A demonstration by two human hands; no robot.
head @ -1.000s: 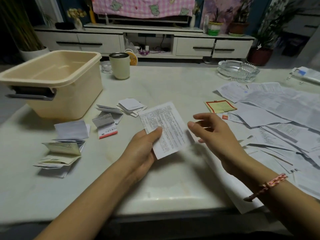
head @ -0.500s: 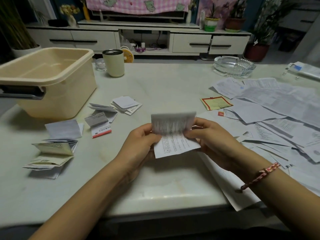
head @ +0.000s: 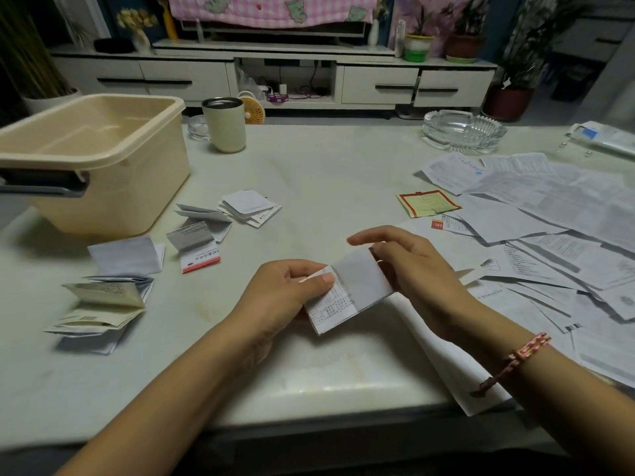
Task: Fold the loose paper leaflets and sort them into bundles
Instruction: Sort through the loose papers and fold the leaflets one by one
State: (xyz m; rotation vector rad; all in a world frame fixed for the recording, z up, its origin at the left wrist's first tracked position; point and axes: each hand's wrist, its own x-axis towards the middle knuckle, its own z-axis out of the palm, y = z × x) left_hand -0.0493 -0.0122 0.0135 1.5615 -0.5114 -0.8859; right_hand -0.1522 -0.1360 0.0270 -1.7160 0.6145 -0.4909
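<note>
Leaflet (head: 357,286), flat a second ago, is folded over; left hand (head: 281,297) pinches its edge, right hand (head: 419,273) grips the flap. Bundling due.

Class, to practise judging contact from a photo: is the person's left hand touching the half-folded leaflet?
Touching. The head view shows the left hand pinching the leaflet, its thumb lying flat on the printed edge.

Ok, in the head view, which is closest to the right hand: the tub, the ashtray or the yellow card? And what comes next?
1. Yellow card, just beyond the right hand.
2. Ashtray, far right of the table.
3. Tub, far left.
</note>
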